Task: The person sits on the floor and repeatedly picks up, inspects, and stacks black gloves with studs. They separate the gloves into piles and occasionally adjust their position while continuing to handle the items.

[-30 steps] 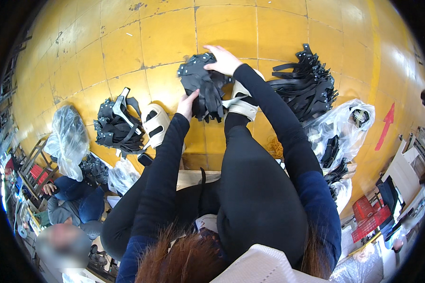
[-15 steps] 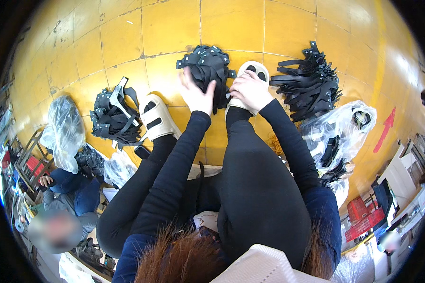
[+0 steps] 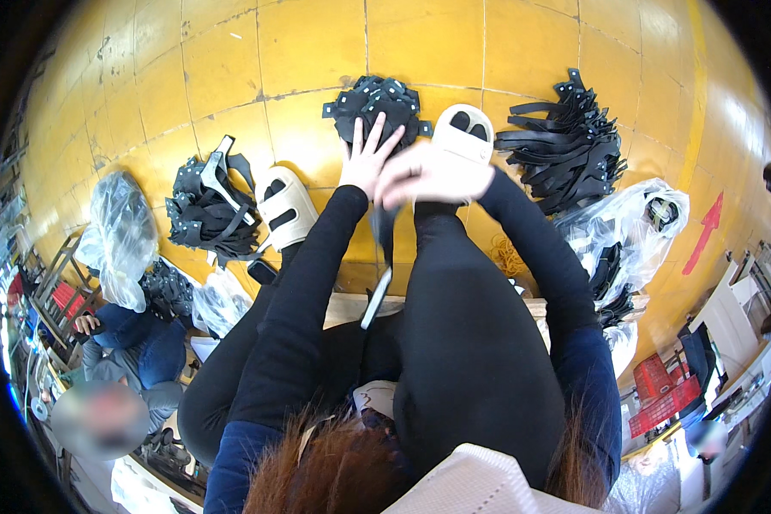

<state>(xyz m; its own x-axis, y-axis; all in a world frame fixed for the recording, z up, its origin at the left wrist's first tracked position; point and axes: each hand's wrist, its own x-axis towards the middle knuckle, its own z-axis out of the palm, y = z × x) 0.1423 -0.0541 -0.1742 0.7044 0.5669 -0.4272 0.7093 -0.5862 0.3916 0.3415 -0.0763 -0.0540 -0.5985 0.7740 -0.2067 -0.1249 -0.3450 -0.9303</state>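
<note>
Yellow tiled floor is filling the view, and I am looking down past black-clad knees at a heap of black strap pieces with light rivets, my landmark. My left hand is lying flat on the near edge of that heap, fingers spread, gripping nothing. My right hand is hovering just right of it, blurred; I cannot tell whether it is closing on a dark strip hanging below it toward my lap. I judge I am sorting or picking strap pieces off the heap; the next move is calling for a clean pinch on one piece.

Right of the heap a cream slipper is resting; further right, a fan of long black straps. Left of it, a second cream slipper and another black bundle.

Half a second ago both hands were sitting lower on the heap; now the left is pressing it while the right has pulled back.
</note>
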